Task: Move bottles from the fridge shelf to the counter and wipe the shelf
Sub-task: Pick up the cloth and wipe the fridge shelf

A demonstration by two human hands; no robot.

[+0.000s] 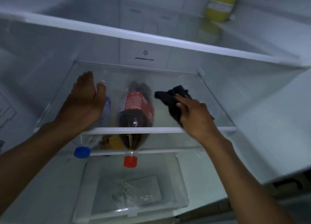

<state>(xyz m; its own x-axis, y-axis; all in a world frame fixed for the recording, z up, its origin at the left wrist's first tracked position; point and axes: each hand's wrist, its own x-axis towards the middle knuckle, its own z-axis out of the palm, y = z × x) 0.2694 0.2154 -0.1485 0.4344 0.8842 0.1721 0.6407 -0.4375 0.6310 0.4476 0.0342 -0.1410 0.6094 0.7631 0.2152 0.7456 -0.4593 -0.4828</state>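
Note:
Two bottles lie on their sides on the glass fridge shelf (207, 95), necks sticking out over its front edge. The cola bottle (137, 109) has a red label and a red cap, and lies in the middle. To its left lies a clear water bottle (106, 109) with a blue cap. My left hand (85, 100) rests over the water bottle's body, fingers spread along it. My right hand (195, 117) presses a black cloth (171, 99) onto the shelf right of the cola bottle.
A yellow bottle (220, 4) stands on the upper shelf at the back right. Below the shelf sits a clear drawer (181, 203) with small packets inside. The white front rail of the upper shelf (151, 38) crosses above my hands.

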